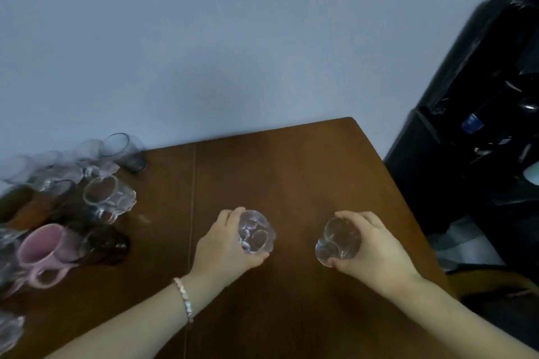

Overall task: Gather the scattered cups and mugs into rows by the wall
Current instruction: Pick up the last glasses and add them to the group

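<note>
A person's left hand (224, 245) wraps its fingers around a bumpy clear glass cup (256, 233); the right hand (370, 245) grips a smooth clear glass (338, 239). Both are near the middle of a brown wooden table (291, 166), mouths tipped toward the camera, long axes leaning. Whether they touch the table is unclear. A cluster including a pink mug (43, 251) stands left by the blue wall (204, 38). Best carried upright, then set beside that cluster without knocking glass
</note>
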The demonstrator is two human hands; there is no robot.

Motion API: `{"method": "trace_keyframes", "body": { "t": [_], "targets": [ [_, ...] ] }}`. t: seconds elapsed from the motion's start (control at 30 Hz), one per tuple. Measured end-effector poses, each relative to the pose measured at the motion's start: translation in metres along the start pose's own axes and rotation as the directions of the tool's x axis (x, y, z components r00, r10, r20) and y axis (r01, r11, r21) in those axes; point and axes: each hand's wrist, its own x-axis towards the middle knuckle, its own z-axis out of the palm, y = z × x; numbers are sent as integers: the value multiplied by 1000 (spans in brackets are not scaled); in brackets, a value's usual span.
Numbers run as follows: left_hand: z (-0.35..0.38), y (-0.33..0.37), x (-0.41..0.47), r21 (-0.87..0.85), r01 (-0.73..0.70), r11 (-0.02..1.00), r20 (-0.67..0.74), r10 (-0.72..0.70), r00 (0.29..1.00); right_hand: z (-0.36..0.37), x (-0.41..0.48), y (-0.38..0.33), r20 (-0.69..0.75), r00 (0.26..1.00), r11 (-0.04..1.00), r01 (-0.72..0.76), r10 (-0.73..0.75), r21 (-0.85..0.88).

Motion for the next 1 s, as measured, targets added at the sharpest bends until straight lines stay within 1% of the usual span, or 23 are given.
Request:
{"method": "trace_keyframes", "body": {
  "t": [0.13, 0.23, 0.37, 0.5, 0.63, 0.8, 0.87, 1.0],
  "targets": [
    [-32, -66, -60, 47, 175, 983, -49, -172, 984, 29, -24, -53, 63, 996, 998, 68, -68, 5],
    [-60, -126, -100, 10, 326, 945, -105, -323, 941, 60, -49, -104, 121, 984, 991, 130, -129, -1],
    [-85, -204, -122, 8, 405, 914, -155, -399, 904, 106, -81, -160, 150, 978, 989, 150, -149, 0],
    [-104, -266, -126, 17, 478, 878, -175, -468, 866, 150, -109, -204, 156, 983, 995, 104, -101, -7],
    [-115, -310, -123, 32, 471, 881, -176, -459, 871, 190, -125, -241, 154, 987, 999, 50, -48, -10],
    [-111, -325, -118, 118, 425, 897, -142, -409, 902, 230, -126, -269, 122, 992, 999, -27, 24, 23],
    [-107, -325, -116, 94, 426, 900, -136, -412, 901, 248, -121, -279, 110, 993, 998, -44, 40, 34],
    [-103, -326, -113, -11, 433, 901, -114, -431, 895, 281, -96, -305, 80, 997, 1000, -7, 8, -9]
  ]
}}
